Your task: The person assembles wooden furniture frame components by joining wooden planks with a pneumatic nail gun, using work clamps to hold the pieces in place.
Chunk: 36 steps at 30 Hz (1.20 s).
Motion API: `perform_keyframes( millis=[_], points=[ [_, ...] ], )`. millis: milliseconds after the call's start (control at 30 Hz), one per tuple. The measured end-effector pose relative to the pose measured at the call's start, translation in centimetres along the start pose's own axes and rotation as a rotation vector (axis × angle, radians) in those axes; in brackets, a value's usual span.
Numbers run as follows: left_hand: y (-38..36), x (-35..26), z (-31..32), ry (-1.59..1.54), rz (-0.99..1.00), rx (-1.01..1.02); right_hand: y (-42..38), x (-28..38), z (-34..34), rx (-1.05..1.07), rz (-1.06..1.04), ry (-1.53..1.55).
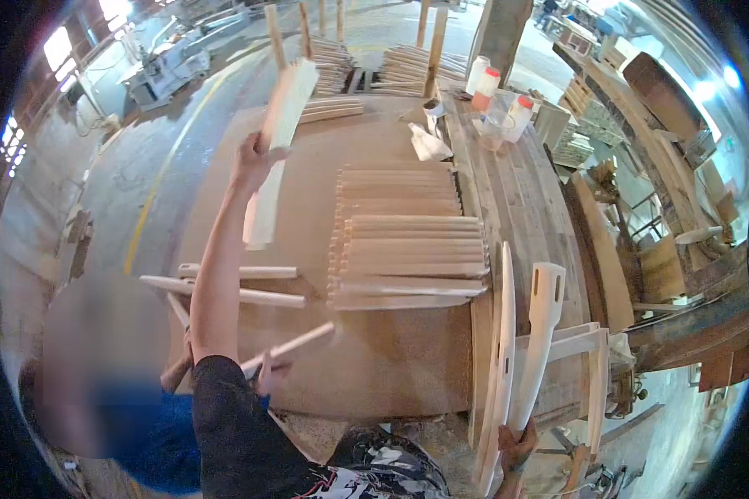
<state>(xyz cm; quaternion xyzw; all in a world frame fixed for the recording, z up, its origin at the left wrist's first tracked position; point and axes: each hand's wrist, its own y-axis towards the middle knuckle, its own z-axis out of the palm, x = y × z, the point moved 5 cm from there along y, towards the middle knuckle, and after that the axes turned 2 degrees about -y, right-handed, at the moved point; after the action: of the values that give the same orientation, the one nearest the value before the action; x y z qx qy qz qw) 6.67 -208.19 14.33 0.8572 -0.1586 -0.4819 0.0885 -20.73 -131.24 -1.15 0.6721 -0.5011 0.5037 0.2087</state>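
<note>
My left hand is raised over the big brown worktable and grips a pale wooden slat near its middle, holding it almost upright. At the table's near right edge, my right hand grips the lower ends of two or three curved, white wooden pieces that stand upright; one has slots near its top. A stack of similar flat slats lies in the middle of the table between my hands.
A co-worker in a blue shirt stands close at my left, a hand on a thin stick. Loose sticks lie nearby. Glue bottles and a rag sit at the far end. More slat piles lie beyond.
</note>
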Motion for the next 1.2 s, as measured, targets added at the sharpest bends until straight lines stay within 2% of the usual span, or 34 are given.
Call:
perform_keyframes(
  millis=[100,200,267,367,400,500,533,633,700,733,833,933,1033,1100,1200],
  points=[
    [3.2,4.1,3.8,0.405,0.146,0.042,-0.6,3.0,1.4,-0.053,0.031,0.042],
    [6.4,7.5,9.3,0.553,0.091,0.096,-0.2,0.4,0.1,-0.136,-0.046,-0.088],
    [9.1,8.6,13.5,0.558,0.136,0.156,-0.2,0.7,0.0,-0.238,-0.057,-0.176],
    [13.4,9.0,19.9,0.576,0.221,0.139,0.9,-2.3,-0.7,-0.307,-0.094,0.236],
    [14.4,8.9,22.1,0.586,0.251,0.125,1.0,-5.8,-3.0,-0.455,0.012,0.227],
    [16.4,6.4,26.4,0.582,0.287,0.342,0.4,-4.3,-3.6,-0.319,-0.133,0.148],
    [17.2,7.6,28.5,0.618,0.288,0.374,0.0,0.6,-1.0,-0.534,-0.072,0.069],
    [18.7,13.0,34.0,0.714,0.240,0.498,-0.9,-0.8,-3.0,-0.546,-0.129,-0.462],
    [18.2,16.2,36.2,0.769,0.129,0.628,-1.1,1.7,-1.4,-0.586,-0.045,-0.354],
    [18.0,16.5,36.8,0.753,0.147,0.623,-0.9,3.1,-0.6,-0.597,-0.002,-0.300],
    [18.2,17.5,35.3,0.746,0.179,0.543,0.5,3.4,0.9,-0.608,-0.015,-0.066],
    [17.0,16.8,31.6,0.702,0.242,0.315,1.2,6.8,2.4,-0.438,0.103,-0.127],
    [13.5,14.0,22.8,0.599,0.336,0.097,2.7,10.6,5.3,-0.508,0.030,-0.123],
    [10.4,11.8,16.9,0.557,0.340,0.012,2.2,6.9,3.1,-0.411,0.078,-0.062],
    [4.5,9.8,8.5,0.455,0.307,-0.020,1.5,7.0,3.0,-0.338,0.102,-0.093]
  ],
)
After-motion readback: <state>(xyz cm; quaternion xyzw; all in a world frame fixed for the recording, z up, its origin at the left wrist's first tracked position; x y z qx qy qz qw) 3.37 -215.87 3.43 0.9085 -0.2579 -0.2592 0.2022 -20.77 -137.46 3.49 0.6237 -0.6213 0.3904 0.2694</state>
